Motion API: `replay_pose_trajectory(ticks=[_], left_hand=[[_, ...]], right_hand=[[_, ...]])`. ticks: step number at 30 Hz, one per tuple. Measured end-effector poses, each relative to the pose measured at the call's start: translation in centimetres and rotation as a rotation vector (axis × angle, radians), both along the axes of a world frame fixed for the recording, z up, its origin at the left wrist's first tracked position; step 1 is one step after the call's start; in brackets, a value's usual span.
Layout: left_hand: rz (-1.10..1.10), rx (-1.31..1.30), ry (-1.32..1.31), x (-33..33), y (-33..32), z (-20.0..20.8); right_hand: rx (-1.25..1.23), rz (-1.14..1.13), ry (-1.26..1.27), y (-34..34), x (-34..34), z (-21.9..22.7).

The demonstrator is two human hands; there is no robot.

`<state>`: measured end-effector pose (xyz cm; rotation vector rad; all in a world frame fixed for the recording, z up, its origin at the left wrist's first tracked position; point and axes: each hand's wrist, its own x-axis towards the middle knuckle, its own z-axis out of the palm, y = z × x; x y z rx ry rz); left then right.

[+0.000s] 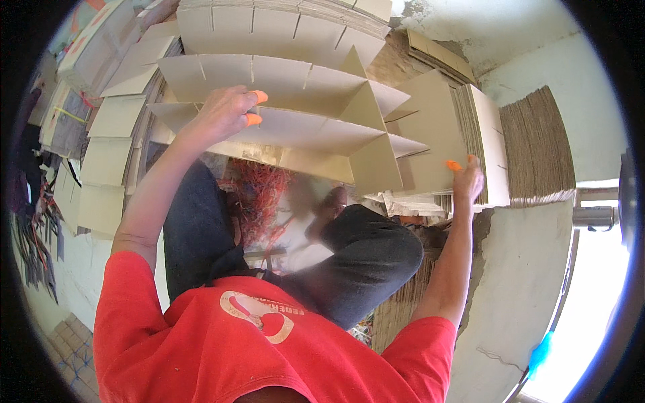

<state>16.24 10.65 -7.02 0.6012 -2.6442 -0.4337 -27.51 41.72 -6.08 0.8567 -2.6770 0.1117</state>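
Two long slotted cardboard strips stand on edge before me: a far strip [269, 84] and a near strip [302, 131]. A short cardboard cross piece [376, 151] crosses both near their right ends, its pointed corners sticking out. My left hand [225, 114], with orange covers on two fingertips, pinches the near strip's upper edge left of its middle. To the right, my right hand [469, 180] is closed at the near edge of a short cardboard piece [430, 141] that lies against a stack. An orange cover shows on one of its fingertips.
Stacked slotted strips [282, 30] lie beyond the far strip. Short-piece stacks [111, 121] line the left; an upright cardboard stack [537, 148] stands by the right wall. Tangled red strings [259, 195] lie on the floor between my legs.
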Motion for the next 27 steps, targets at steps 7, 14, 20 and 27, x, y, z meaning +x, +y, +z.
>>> replay_pose_trajectory(ticks=[7, 14, 20, 27], left_hand=[[-0.074, -0.058, 0.168, -1.8, 0.9, -0.6], [-0.067, 0.038, 0.183, -3.8, 1.3, -2.3], [-0.075, 0.041, 0.201, -3.9, 1.6, -2.6], [-0.019, 0.044, 0.125, -4.2, 1.6, -2.6]], right_hand=[[-0.623, 0.442, 0.164, -2.3, 7.7, 12.8], [-0.675, 0.683, -0.432, -7.0, 16.8, 14.9], [-0.534, 0.662, -0.437, -9.1, 18.7, 12.6], [-0.603, 0.736, -0.572, -9.5, 19.3, 13.2]])
